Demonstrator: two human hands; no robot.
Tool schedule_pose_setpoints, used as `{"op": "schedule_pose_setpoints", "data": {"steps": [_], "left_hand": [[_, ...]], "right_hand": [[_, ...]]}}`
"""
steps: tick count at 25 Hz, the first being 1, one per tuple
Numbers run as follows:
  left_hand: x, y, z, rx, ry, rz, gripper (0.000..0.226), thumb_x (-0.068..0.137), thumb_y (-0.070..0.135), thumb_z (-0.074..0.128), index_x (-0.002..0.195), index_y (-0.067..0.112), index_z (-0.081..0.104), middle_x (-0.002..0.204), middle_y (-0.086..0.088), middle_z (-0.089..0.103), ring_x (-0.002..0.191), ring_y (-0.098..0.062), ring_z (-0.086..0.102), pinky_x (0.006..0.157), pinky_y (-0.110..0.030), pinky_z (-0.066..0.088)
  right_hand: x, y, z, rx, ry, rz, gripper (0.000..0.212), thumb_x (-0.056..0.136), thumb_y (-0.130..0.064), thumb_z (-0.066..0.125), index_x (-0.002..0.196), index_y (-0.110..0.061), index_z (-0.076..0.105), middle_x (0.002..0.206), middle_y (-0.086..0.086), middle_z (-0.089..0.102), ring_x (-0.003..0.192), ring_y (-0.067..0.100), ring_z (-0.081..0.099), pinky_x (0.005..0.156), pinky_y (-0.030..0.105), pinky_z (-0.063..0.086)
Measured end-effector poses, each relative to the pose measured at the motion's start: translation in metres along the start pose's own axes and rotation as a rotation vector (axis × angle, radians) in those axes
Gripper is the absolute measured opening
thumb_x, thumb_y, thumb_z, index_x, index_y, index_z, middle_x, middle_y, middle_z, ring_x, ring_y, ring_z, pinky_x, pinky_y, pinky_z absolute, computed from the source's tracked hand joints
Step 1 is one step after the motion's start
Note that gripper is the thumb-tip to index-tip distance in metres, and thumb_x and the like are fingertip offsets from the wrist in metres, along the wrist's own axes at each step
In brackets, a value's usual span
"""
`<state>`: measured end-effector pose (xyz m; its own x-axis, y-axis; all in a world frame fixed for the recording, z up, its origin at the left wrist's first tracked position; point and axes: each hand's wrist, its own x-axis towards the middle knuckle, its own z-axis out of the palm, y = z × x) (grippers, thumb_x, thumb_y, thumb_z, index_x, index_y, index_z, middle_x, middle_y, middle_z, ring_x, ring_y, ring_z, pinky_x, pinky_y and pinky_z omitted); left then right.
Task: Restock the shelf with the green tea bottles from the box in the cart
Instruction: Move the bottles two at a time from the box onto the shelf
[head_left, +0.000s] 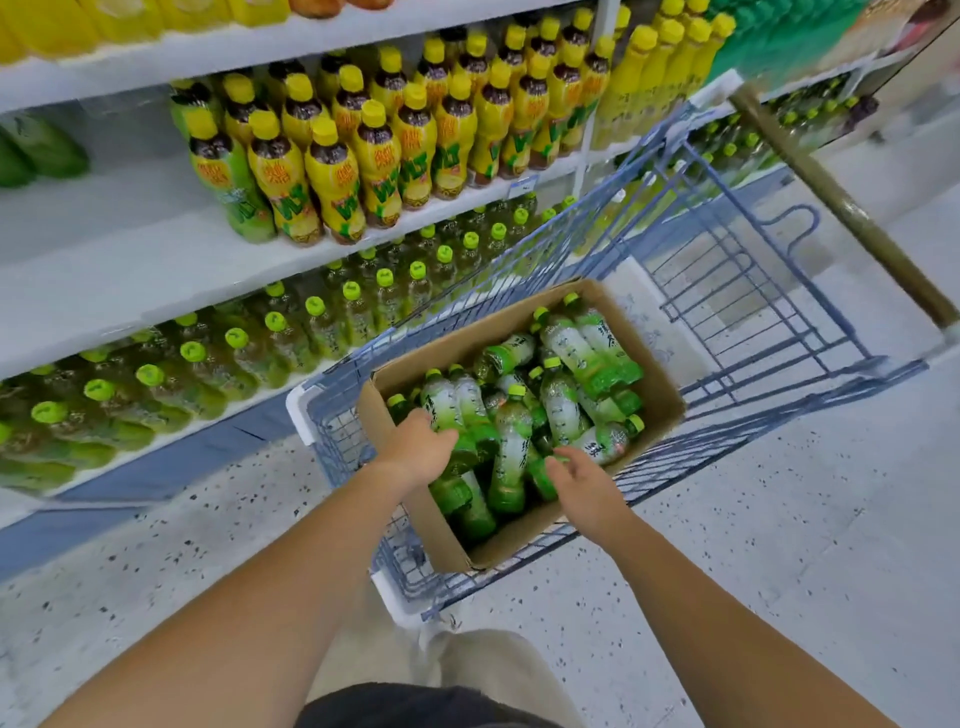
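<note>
Bright even light, blurred warped edges

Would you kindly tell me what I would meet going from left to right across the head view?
Green-capped bottles on the lowest shelf → left hand, gripping a green tea bottle → right hand → cart handle.

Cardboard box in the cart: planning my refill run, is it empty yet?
Not empty: the cardboard box holds many green tea bottles lying piled.
</note>
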<state>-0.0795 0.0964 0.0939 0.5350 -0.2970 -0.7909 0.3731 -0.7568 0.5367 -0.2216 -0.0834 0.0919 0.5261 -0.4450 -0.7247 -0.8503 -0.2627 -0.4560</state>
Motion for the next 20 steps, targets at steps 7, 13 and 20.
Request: {"op": "schedule_pose_setpoints", "data": {"steps": [7, 13, 20], "left_hand": [[0.089, 0.002, 0.022, 0.165, 0.066, -0.065, 0.027, 0.100, 0.033, 0.051, 0.083, 0.013, 0.047, 0.071, -0.004, 0.048, 0.057, -0.017, 0.044, 0.051, -0.031, 0.030], [0.148, 0.011, 0.029, 0.520, 0.039, -0.087, 0.050, 0.095, 0.042, 0.059, 0.122, 0.000, 0.062, 0.123, -0.019, 0.064, 0.108, -0.033, 0.063, 0.085, -0.037, 0.052], [0.157, -0.007, 0.043, 0.123, 0.002, -0.256, 0.090, 0.066, 0.051, 0.071, 0.134, -0.001, 0.044, 0.114, -0.017, 0.066, 0.100, -0.038, 0.067, 0.087, -0.050, 0.058]], "right_hand": [[0.089, 0.014, 0.028, 0.001, -0.013, 0.023, 0.059, 0.103, -0.042, 0.046, 0.154, -0.016, 0.030, 0.134, 0.005, 0.057, 0.091, 0.014, 0.060, 0.074, 0.029, 0.044], [0.148, 0.026, 0.054, -0.353, 0.058, -0.008, 0.037, 0.094, -0.044, 0.059, 0.111, -0.015, 0.044, 0.091, 0.003, 0.061, 0.082, 0.026, 0.060, 0.066, 0.038, 0.050], [0.166, 0.031, 0.062, -0.371, 0.046, -0.004, 0.050, 0.085, -0.046, 0.069, 0.106, -0.014, 0.037, 0.087, 0.003, 0.058, 0.080, 0.027, 0.057, 0.061, 0.034, 0.040]]}}
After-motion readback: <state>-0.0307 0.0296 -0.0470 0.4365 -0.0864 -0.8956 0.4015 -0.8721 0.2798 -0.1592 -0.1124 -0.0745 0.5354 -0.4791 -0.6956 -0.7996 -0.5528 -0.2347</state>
